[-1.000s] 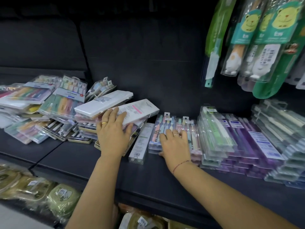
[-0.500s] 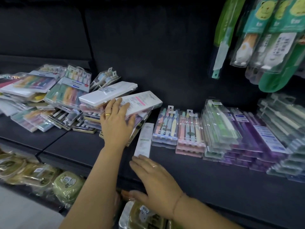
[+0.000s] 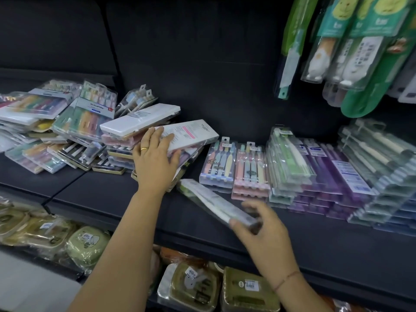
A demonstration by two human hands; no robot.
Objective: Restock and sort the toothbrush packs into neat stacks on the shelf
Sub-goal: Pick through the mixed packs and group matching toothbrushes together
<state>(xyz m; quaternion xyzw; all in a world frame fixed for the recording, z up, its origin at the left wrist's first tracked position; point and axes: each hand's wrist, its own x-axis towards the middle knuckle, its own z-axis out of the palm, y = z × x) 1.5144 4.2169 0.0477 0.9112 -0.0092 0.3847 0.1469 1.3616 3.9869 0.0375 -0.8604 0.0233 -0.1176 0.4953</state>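
Many mixed packs (image 3: 56, 131): heaped crosswise at the left end of the shelf (image 3: 108, 194), tilted and overlapping, no kind squared with its own; this looks like the stock not yet sorted.
Left hand (image 3: 155, 163): fingers straight and spread, laid flat on the white pack and gripping nothing; I judge it is bracing the heap's leaning right edge so nothing slides.
White pack (image 3: 191, 135): printed side up and tilted, topmost on that edge, overhanging toward the pastel stacks.
Slim clear pack (image 3: 209, 199): the piece in hand, slanting over the bare front of the shelf between the heap and the sorted rows; whether its far end touches the shelf cannot be told.
Right hand (image 3: 265, 233): thumb and curled fingers pinch the pack's near end; the fingers are blurred.
Pastel stacks (image 3: 218, 167): two low, squared piles side by side, each of one kind.
Green stack (image 3: 290, 163): just beside them and taller; its pale slim packs resemble the one held, so this is its likely home.
Purple stack (image 3: 337, 176): touching the green, stepped back evenly.
Grey stacks (image 3: 382, 172): far right, tidy.
Hanging packs (image 3: 360, 41): above right, well apart from the sorting.
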